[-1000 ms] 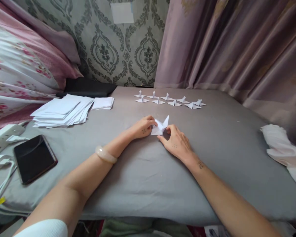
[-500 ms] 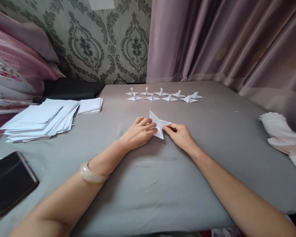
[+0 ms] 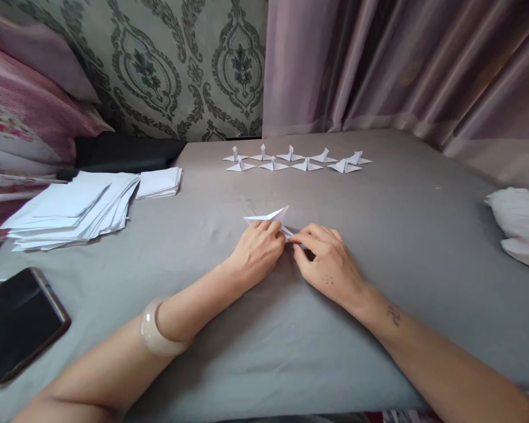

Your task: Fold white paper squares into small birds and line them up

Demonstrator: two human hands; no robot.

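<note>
A white folded paper piece [image 3: 268, 216] with pointed tips is held between my two hands, just above or on the grey cloth. My left hand [image 3: 261, 249] is closed over its near side, so the middle of the paper is hidden under the fingers. With thumb and forefinger, my right hand [image 3: 324, 258] pinches the paper's right corner. Beyond my hands stand two rows of small folded paper figures [image 3: 273, 164], each with flat side points and an upright part.
Stacked white paper sheets [image 3: 70, 205] lie at the left, beside a smaller paper stack [image 3: 160, 182]. A black phone [image 3: 24, 323] rests at the near left. Black cloth [image 3: 127, 154] lies behind the stacks, and white fabric [image 3: 518, 217] at the right edge.
The folded paper has turned and tipped in my hands, its points now facing other ways. My left hand has closed further over it, and my right hand has moved slightly nearer to me.
</note>
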